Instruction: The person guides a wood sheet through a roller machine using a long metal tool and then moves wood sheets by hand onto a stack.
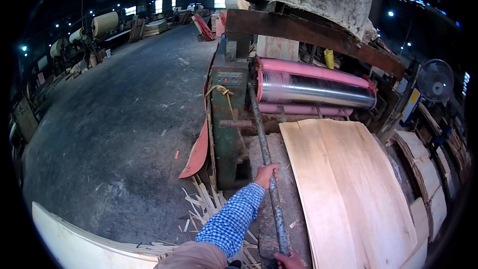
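A long, worn metal pipe [262, 142] slants from the left end of the rollers down to the lower edge. My left hand [267, 176], its arm in a blue checked sleeve, is wrapped around the pipe's middle. Close to the lower edge, my right hand [290, 260] grips the same pipe; part of that hand is cut off. Beyond the pipe's far end is a roller machine with a shiny metal roller [313, 91] between pink-coated rollers [313, 68]. Right of the pipe lies a stack of pale wood veneer sheets [348, 184].
The machine's green side housing [226, 134] carries buttons and a yellow rope [229, 103]. Wood scraps [204, 197] litter the floor beside it. More veneer stacks [418, 159] and a fan [435, 82] stand right. A rusty beam [308, 32] crosses above the rollers.
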Motion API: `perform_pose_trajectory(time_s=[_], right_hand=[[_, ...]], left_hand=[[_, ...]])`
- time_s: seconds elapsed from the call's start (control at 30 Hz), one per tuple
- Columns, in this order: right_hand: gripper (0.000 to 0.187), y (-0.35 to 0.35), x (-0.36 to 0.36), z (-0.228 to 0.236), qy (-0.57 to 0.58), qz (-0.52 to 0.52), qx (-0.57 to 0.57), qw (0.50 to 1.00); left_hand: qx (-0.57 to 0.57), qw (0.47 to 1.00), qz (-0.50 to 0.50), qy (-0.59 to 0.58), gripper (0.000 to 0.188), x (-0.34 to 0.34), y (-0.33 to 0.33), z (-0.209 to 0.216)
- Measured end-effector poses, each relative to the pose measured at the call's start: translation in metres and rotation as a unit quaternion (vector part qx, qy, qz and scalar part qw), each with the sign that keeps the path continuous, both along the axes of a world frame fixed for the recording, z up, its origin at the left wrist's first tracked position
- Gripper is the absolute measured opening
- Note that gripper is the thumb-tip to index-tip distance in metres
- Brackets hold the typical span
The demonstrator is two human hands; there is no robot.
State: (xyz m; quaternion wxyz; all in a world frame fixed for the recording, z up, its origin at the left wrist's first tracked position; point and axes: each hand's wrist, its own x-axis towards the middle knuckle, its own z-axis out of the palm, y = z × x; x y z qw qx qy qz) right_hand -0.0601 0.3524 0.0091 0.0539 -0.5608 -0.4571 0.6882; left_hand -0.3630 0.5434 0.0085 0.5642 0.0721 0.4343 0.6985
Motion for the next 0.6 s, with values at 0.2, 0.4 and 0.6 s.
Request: perform_pose_trajectory(time_s=[0.2, 0.4, 0.6], right_hand=[[0.038, -0.005, 0.003, 0.004, -0.011, -0.011, 0.025, 1.0], [0.038, -0.011, 0.005, 0.025, -0.008, 0.001, 0.054, 0.999], [0.034, -0.013, 0.013, 0.018, 0.007, -0.021, 0.038, 0.999]], left_hand=[[0.001, 1.0, -0.003, 0.002, 0.014, 0.006, -0.003, -0.002], [0.005, 1.0, 0.0, -0.003, 0.013, 0.013, -0.009, 0.002], [0.004, 1.0, 0.003, -0.013, 0.013, 0.019, -0.013, 0.003]])
